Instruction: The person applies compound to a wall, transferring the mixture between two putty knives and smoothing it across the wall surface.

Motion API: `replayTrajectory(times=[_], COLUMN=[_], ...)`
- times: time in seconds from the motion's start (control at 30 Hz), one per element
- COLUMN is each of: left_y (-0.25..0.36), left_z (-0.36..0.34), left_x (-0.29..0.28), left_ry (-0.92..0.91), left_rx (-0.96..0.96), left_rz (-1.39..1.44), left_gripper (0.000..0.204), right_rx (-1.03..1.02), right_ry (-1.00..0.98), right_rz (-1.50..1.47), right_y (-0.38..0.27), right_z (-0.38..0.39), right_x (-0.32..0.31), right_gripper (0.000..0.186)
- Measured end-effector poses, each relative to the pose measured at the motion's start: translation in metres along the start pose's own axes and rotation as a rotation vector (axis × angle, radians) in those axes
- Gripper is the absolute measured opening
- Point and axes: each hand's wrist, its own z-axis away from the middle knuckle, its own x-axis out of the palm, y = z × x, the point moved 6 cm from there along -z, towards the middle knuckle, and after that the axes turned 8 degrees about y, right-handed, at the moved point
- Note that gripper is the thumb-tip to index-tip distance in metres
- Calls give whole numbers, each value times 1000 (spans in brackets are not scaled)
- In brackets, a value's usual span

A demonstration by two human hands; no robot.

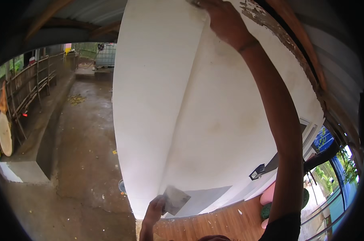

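Note:
My right hand (226, 24) is raised high against a white wall (226, 104), near its upper corner. Its fingers are closed around a small dark flat-edged tool (194, 3), mostly cut off by the top of the picture; its kind cannot be made out. Low in front of the wall, my left hand (153, 211) grips a square, thin, grey plate (176, 200) by its left side. Whitish smears mark the plate. A vertical corner line divides the wall into two faces, and faint brownish stains show on the right one.
Wooden beams and metal roofing (330, 36) hang close above. A black wall lamp (257, 172) juts out at the right. Left of the wall lies a wet concrete floor (83, 140) with a bucket (122, 185) and a low ledge (27, 160). Below are wood-look boards (218, 227).

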Motion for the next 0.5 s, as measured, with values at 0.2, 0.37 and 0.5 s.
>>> replayTrajectory(times=[0.2, 0.37, 0.5], left_y=[0, 12, 13], left_z=[26, 27, 23], left_x=[-17, -46, -42], left_ry=[81, 220, 156], left_rx=[58, 172, 133], left_rz=[8, -13, 11], left_gripper=[26, 26, 26], right_rx=[-115, -218, -396], right_ry=[-56, 81, 43], right_rz=[-212, 15, 128], right_y=[-63, -25, -18], right_z=[58, 49, 57], right_x=[-30, -38, -11], right_gripper=[51, 52, 50])
